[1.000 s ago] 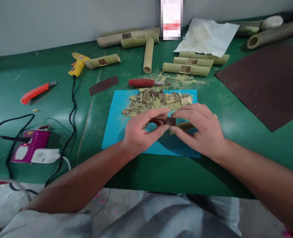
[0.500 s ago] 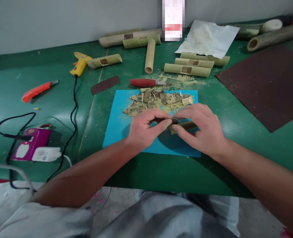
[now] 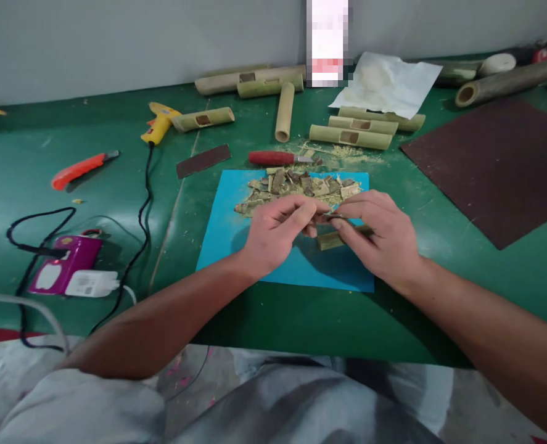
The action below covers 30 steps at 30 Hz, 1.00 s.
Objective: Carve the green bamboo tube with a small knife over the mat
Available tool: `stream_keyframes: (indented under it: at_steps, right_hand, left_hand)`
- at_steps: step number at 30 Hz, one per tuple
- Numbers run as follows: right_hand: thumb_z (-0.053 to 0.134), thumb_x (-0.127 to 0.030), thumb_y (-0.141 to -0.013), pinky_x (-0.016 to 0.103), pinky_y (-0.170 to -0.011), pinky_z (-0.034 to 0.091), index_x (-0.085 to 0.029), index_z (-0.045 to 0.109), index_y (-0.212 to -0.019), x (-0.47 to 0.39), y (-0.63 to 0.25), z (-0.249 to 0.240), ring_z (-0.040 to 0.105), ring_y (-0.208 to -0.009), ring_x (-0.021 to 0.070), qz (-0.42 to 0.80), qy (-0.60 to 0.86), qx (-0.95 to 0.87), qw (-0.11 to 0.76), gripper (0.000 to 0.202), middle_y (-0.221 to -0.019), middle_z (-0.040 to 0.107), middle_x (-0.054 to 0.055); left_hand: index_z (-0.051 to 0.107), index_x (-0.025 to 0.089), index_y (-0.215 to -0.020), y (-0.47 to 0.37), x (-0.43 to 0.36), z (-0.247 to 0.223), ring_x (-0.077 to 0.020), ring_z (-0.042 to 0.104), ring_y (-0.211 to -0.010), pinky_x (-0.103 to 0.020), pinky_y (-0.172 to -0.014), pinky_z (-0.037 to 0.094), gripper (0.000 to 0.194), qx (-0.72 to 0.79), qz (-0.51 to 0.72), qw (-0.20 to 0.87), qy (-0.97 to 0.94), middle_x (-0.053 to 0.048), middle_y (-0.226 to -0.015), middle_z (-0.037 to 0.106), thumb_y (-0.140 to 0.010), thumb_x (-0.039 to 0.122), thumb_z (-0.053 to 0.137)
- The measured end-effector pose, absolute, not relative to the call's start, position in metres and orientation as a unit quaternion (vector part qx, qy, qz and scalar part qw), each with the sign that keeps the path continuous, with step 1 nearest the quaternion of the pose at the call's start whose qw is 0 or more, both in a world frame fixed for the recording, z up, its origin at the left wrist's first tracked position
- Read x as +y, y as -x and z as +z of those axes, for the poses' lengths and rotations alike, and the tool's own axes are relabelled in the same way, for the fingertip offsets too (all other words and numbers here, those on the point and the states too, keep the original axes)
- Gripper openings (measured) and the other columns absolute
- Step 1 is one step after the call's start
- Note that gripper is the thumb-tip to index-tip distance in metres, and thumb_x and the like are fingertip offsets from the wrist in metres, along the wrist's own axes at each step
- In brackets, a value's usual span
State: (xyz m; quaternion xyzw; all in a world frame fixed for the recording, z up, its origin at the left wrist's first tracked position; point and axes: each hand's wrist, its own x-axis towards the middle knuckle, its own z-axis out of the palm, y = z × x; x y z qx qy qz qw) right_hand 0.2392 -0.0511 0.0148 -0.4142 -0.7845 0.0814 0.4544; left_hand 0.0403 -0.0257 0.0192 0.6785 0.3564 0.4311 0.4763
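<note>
1. Right grip (image 3: 386, 233) pinches a thin dark piece (image 3: 335, 216) between thumb and forefinger, nearly edge-on to view, above the blue sheet (image 3: 292, 268).
2. Left grip (image 3: 273, 237) meets it from nine o'clock, fingertips close at its edge; whether they clamp it, I cannot tell.
3. Light, even pressure seems best: so thin a piece could bend or crack.
4. At six o'clock, a bamboo length (image 3: 331, 240) lies on the sheet, partly hidden by the right grip; lifted fingers would avoid rolling it.
5. Chips (image 3: 306, 185) heap at eleven o'clock; a piece dropped there could easily be lost, so hold away from them.
6. Farther out that way, the red-handled knife (image 3: 273, 158) rests on the tabletop (image 3: 264, 320), blade toward three o'clock; reach around it carefully.
</note>
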Motion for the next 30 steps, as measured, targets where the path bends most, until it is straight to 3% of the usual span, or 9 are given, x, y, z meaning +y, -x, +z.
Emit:
stream_keyframes:
  at_steps: [6, 16, 25, 30]
  right_hand:
    - [0.060, -0.026, -0.092, 0.036, -0.075, 0.050, -0.025, 0.067, -0.087, -0.050, -0.239, 0.014, 0.068, -0.083, 0.0186, 0.099, 0.421, -0.775, 0.461, 0.009, -0.085, 0.074, 0.002]
    - [0.061, -0.029, -0.091, 0.033, -0.070, 0.047, -0.025, 0.060, -0.082, -0.051, -0.242, 0.015, 0.062, -0.076, 0.0168, 0.134, 0.438, -0.739, 0.494, 0.011, -0.076, 0.065, 0.000]
    - [0.060, -0.029, -0.090, 0.035, -0.072, 0.049, -0.025, 0.059, -0.082, -0.049, -0.242, 0.016, 0.064, -0.078, 0.0183, 0.135, 0.419, -0.759, 0.480, 0.008, -0.079, 0.068, 0.001]
    - [0.060, -0.027, -0.089, 0.035, -0.072, 0.049, -0.025, 0.059, -0.081, -0.049, -0.243, 0.016, 0.064, -0.078, 0.0181, 0.139, 0.424, -0.757, 0.476, 0.008, -0.079, 0.069, 0.001]
  left_hand:
    - [0.074, 0.019, -0.091, -0.046, -0.027, 0.024, -0.0090, 0.062, -0.058, -0.021, -0.055, 0.051, 0.013, 0.378, 0.438, 0.432, -0.692, 0.000, -0.073, 0.071, -0.091, 0.028, 0.065]
    - [0.070, 0.018, -0.083, -0.061, -0.031, 0.018, -0.0105, 0.062, -0.066, -0.022, -0.061, 0.052, 0.008, 0.387, 0.464, 0.380, -0.700, 0.000, -0.077, 0.071, -0.087, 0.025, 0.069]
    - [0.066, 0.018, -0.076, -0.053, -0.031, 0.014, -0.0101, 0.059, -0.061, -0.022, -0.058, 0.050, 0.015, 0.364, 0.452, 0.366, -0.727, 0.001, -0.068, 0.066, -0.089, 0.024, 0.066]
    - [0.070, 0.018, -0.090, -0.056, -0.031, 0.010, -0.0116, 0.066, -0.071, -0.023, -0.066, 0.055, 0.007, 0.365, 0.475, 0.330, -0.729, -0.002, -0.083, 0.073, -0.090, 0.025, 0.067]
